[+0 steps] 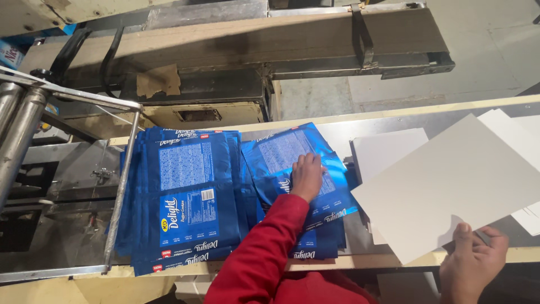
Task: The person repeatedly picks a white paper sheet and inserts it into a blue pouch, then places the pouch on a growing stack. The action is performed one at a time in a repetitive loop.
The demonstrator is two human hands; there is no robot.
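Left hand, in a red sleeve, lies flat and open on a blue wrapper — just right of the wrapper stack. Right hand pinches a white card, further right — seemingly pairing the two; aligning looks next.

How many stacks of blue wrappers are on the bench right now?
2: a big stack at left, and a smaller fanned stack under the left hand. The red sleeve may hide more.

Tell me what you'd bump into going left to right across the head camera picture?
Metal rollers → stack of blue wrappers → left hand on a blue wrapper → white card sheet → right hand.
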